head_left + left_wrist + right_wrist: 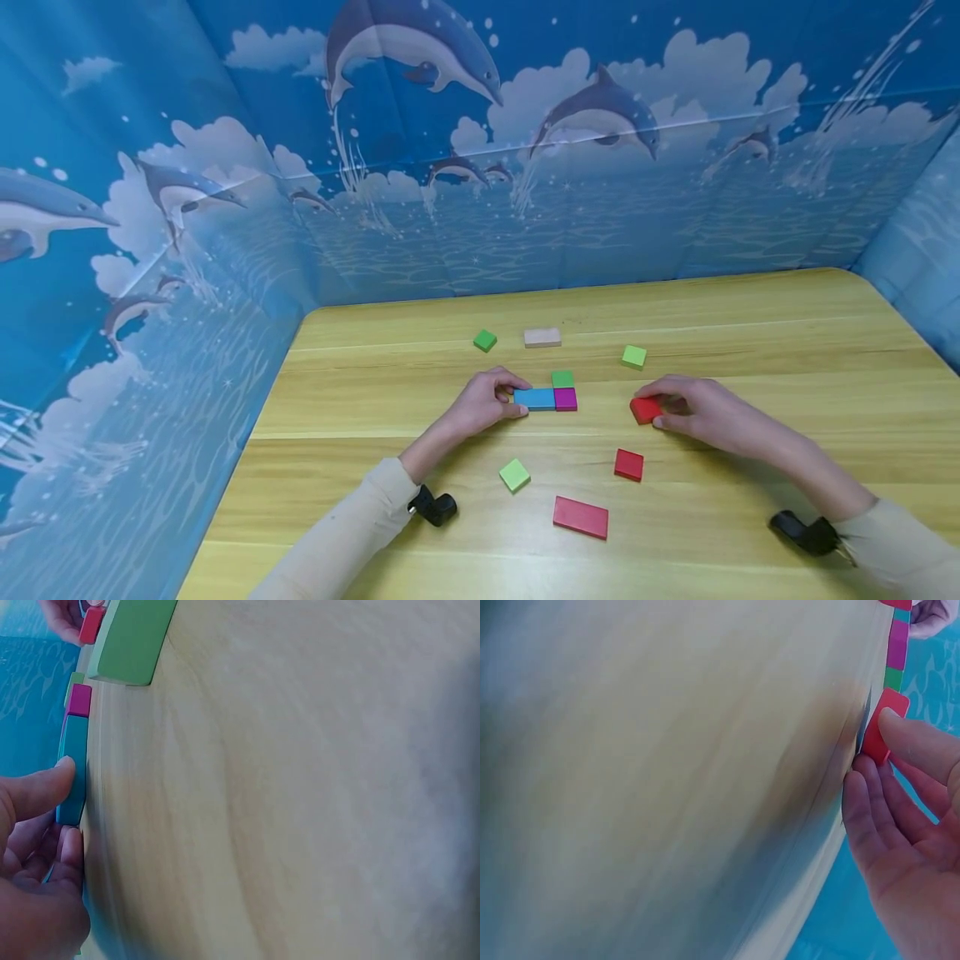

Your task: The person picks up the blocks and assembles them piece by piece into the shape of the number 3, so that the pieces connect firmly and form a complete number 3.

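My left hand pinches the left end of a blue rectangular block, thumb on its near side and a finger on the far side. Against the block's right end sits a purple square block, with a green square block touching its far edge. To the right of these, my right hand holds a red block between thumb and fingers. In the right wrist view this red block is tilted, close over the tabletop.
Farther back lie a dark green block, a pale pinkish block and a lime block. Nearer are another lime block, a red square block and a long red block. A dolphin-print curtain borders the wooden table.
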`<state>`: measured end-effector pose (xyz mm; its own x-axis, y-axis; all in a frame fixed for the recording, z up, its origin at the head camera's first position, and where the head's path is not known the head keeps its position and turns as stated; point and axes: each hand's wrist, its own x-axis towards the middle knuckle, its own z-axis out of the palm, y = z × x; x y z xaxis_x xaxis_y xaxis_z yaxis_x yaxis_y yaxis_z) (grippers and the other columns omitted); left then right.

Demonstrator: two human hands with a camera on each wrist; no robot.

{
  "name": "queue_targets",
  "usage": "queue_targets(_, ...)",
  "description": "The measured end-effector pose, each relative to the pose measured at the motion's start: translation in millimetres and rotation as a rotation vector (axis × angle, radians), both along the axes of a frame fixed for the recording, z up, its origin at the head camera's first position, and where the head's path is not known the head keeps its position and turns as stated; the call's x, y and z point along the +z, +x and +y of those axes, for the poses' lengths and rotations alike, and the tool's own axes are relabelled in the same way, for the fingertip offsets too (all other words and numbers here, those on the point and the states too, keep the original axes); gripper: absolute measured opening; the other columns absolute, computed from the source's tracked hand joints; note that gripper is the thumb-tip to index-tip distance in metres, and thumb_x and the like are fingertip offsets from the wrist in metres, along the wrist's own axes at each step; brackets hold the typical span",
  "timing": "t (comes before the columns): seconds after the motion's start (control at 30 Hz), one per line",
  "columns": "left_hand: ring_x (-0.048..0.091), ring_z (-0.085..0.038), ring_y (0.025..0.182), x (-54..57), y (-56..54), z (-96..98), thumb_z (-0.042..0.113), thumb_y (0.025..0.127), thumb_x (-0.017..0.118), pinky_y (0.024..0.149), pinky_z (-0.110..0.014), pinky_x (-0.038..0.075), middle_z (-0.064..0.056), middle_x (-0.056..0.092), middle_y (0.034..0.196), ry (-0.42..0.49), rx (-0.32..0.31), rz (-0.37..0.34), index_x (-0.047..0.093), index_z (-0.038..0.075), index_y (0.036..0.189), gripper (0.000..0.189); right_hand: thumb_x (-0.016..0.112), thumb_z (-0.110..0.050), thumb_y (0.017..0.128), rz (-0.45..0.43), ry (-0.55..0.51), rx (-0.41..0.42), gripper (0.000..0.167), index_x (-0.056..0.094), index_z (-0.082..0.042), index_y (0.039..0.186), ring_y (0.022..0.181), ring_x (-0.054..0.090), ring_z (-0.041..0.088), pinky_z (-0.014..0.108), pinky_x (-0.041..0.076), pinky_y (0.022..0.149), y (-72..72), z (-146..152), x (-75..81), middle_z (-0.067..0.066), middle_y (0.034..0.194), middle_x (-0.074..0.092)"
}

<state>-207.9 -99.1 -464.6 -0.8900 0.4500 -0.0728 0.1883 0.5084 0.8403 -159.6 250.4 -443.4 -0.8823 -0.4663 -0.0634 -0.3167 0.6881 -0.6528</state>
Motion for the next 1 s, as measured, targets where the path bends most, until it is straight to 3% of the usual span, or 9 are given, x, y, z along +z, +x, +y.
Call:
queue_targets(0.3, 0.051, -0.016, 0.081, -1.1, -1.2, -1.1, 0.007, 0.083, 0.079, 0.072, -0.026, 0.045, -0.001, 0.059, 0.096, -0.005, -0.002, 0.008, 0.074, 0.009, 0.111, 0.028, 0.072, -0.008, 0.089, -0.017, -0.031, 0.025, 0.037, 0.065, -0.014, 0.124, 0.100, 0.062, 0.017, 0.034, 0.052, 0.084, -1.7, -9.9, -2.2, 0.001, 0.116, 0.063)
queue_targets(0.57, 0.051, -0.016, 0.081, -1.3, -0.1, -0.4, 0.006, 0.083, 0.079, 0.072, -0.026, 0.045, -0.002, 0.060, 0.096, -0.005, -0.004, 0.019, 0.074, 0.008, 0.111, 0.028, 0.073, -0.012, 0.089, -0.045, -0.023, 0.046, 0.036, 0.065, -0.016, 0.124, 0.103, 0.060, 0.019, 0.038, 0.051, 0.085, -3.9, -22.0, -0.6, -0.001, 0.117, 0.063)
queue_targets(1.0, 0.051, -0.015, 0.080, -4.7, -2.0, 0.3, 0.007, 0.083, 0.080, 0.071, -0.025, 0.045, 0.001, 0.059, 0.095, -0.018, 0.004, 0.016, 0.074, 0.010, 0.111, 0.029, 0.073, -0.016, 0.090, -0.059, -0.030, 0.083, 0.036, 0.065, -0.020, 0.125, 0.101, 0.056, 0.018, 0.034, 0.051, 0.082, -4.4, -39.4, -3.2, -0.005, 0.116, 0.062)
